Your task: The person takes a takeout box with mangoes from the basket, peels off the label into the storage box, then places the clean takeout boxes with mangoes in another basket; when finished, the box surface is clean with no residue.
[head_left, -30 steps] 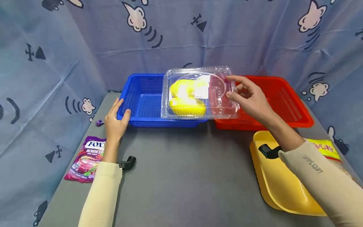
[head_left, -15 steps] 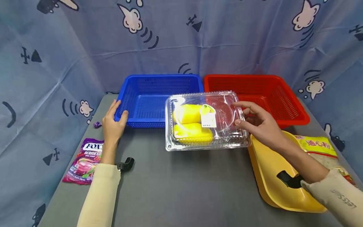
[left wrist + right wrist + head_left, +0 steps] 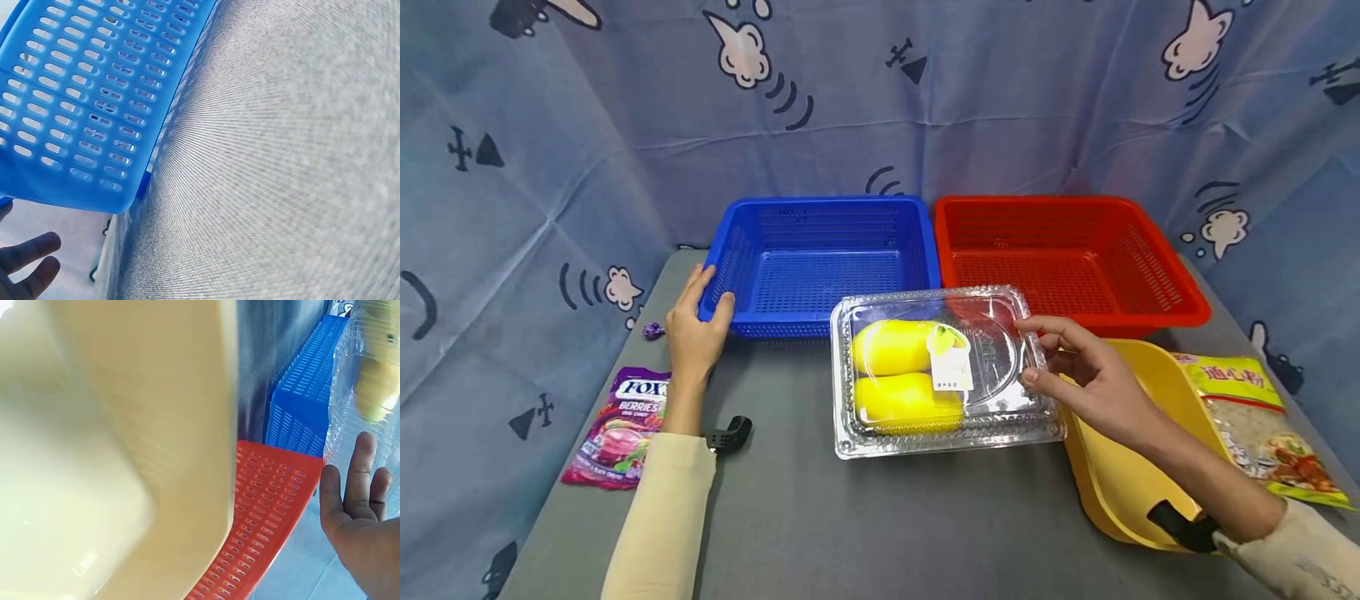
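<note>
My right hand [image 3: 1090, 379] grips the right end of a clear plastic clamshell box [image 3: 1000, 333], thumb and index finger over the edge, other fingers [image 3: 359, 472] under it in the right wrist view. Inside lie two yellow, mango-like fruits [image 3: 898, 348] with a white label [image 3: 951, 367] above them. The box is held over the grey table, in front of the baskets, its near side tipped down. My left hand [image 3: 696, 329] rests at the near left corner of a blue basket [image 3: 820, 321], thumb and fingers apart; its fingers [image 3: 37, 247] show below the basket in the left wrist view.
A red basket [image 3: 1075, 321] stands right of the blue one. At right are a yellow bin [image 3: 1120, 492] under my right forearm and a pasta bag [image 3: 1262, 417]. A purple candy bag [image 3: 621, 429] and a small purple item [image 3: 653, 331] lie left. Curtains [image 3: 1000, 92] enclose the table.
My right hand has brought the clamshell box down and toward me, from over the two baskets to in front of them. My left hand stays at the blue basket's corner.
</note>
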The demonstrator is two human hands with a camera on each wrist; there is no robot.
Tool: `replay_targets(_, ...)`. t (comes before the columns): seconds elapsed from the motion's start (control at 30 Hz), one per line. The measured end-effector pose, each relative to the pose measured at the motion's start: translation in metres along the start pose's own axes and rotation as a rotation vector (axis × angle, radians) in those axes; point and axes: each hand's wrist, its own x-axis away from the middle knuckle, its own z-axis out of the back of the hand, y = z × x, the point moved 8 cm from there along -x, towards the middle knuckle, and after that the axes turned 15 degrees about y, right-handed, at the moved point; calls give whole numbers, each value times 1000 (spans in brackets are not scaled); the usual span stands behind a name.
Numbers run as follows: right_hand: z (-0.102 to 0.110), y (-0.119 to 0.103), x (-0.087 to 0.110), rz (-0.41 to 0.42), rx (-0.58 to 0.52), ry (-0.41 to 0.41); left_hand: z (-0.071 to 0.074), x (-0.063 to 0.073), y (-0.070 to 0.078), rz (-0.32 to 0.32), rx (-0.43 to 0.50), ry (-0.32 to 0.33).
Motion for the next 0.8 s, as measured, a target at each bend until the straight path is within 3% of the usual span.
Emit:
replay_targets(0.57,-15,16,21,-61,34,-88,1,-2,2,-9,9,10)
replay_targets(0.8,-19,24,23,-159,57,-171,1,-2,1,-10,15,6)
